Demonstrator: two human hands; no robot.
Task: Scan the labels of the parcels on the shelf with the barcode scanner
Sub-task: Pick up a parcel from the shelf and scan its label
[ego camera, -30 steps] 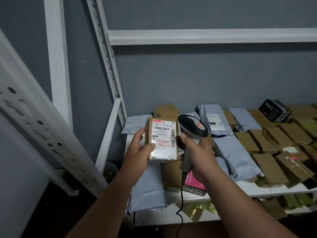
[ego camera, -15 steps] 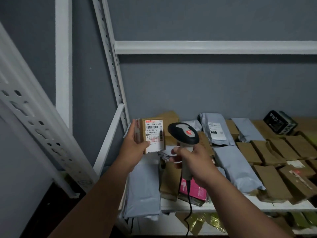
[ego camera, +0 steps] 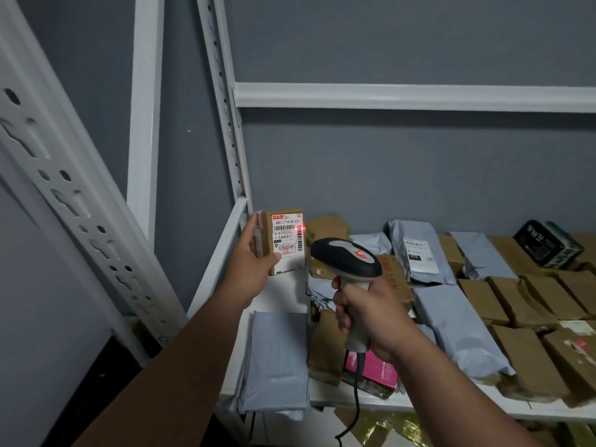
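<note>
While the left hand (ego camera: 250,269) grips a small brown parcel (ego camera: 285,241) upright, the right hand (ego camera: 371,317) clenches the barcode scanner (ego camera: 350,275).

Left of the scanner, the parcel stands with its long axis vertical over the white shelf (ego camera: 361,402), its label (ego camera: 288,233) facing the scanner; a red dot lies on the barcode. Scanner's head points up-left toward it, handle slanting down.

1. Grey wall (ego camera: 403,175) behind the racking, plain painted
2. White perforated upright (ego camera: 225,101), rear left corner
3. White horizontal beam (ego camera: 412,97) above, fixed to that upright
4. Second perforated upright (ego camera: 61,188), near left, blurred
</note>
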